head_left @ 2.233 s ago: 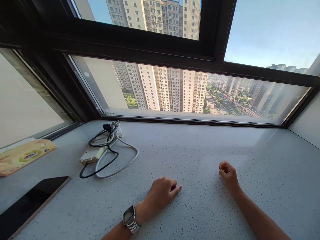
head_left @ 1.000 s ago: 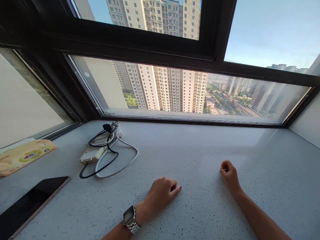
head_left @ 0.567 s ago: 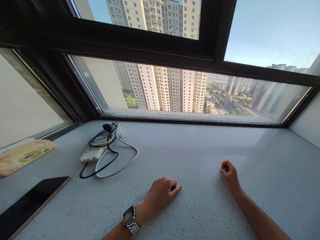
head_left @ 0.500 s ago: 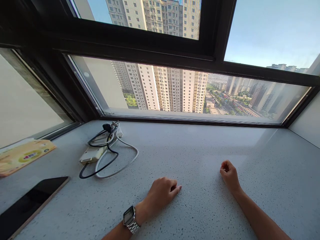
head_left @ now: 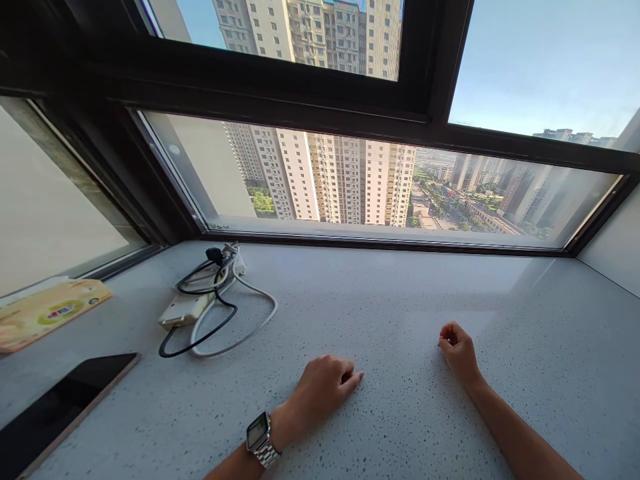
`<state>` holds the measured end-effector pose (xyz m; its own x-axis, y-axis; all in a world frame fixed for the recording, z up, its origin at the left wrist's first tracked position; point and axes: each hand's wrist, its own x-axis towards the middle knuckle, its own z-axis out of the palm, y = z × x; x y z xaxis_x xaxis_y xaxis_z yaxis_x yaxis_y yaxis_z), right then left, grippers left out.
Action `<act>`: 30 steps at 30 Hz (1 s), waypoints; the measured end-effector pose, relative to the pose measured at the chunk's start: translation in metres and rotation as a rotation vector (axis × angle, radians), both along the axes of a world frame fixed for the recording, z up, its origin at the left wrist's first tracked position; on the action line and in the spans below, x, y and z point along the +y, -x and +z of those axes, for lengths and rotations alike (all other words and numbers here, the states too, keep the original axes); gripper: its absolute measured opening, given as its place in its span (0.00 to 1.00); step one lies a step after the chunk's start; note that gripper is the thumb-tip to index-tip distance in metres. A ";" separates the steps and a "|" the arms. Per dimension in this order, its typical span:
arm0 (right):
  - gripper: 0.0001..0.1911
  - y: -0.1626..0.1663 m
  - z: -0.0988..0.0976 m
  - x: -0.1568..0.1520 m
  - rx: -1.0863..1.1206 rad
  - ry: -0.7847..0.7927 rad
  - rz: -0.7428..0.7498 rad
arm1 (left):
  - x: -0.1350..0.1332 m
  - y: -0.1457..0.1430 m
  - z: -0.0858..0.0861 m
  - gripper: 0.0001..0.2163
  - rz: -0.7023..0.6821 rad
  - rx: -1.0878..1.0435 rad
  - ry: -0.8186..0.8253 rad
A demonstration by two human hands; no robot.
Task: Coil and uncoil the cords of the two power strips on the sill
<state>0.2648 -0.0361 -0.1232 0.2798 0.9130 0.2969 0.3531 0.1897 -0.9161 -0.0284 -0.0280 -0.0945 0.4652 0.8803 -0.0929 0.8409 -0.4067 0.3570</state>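
Observation:
My left hand (head_left: 325, 390) rests on the speckled white sill (head_left: 360, 307), fingers curled under and thumb pointing right. Its wrist wears a smartwatch (head_left: 258, 432) with a metal band. To the right, my right hand (head_left: 459, 353) lies on its side on the same surface, closed in a loose fist, and nothing shows in it. The tangle of cables (head_left: 260, 327) around a white power strip (head_left: 185, 308) is the nearest loose thing to my left hand, up and to its left. Neither hand touches any of these loose things.
A dark-screened phone (head_left: 65, 403) lies at the lower left, with a yellow tissue pack (head_left: 55, 313) beyond it. A dark window frame (head_left: 300, 97) bounds the sill at the back. A white wall (head_left: 610, 233) closes off the right side.
My right hand has shifted very slightly at the fingers. My left hand and the things on the sill look the same.

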 end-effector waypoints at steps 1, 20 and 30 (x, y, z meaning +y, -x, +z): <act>0.04 0.000 0.000 0.000 -0.005 -0.004 0.009 | 0.000 0.000 0.001 0.20 -0.001 0.004 0.006; 0.03 0.000 0.001 0.000 -0.040 0.013 0.050 | 0.000 0.001 -0.002 0.20 0.007 -0.007 -0.003; 0.03 0.000 0.001 0.000 -0.030 0.041 0.062 | 0.005 0.003 -0.003 0.21 0.058 -0.134 0.059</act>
<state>0.2643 -0.0364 -0.1220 0.2136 0.9400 0.2661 0.3689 0.1746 -0.9129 -0.0317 -0.0233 -0.0975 0.4257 0.9007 -0.0863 0.8056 -0.3338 0.4894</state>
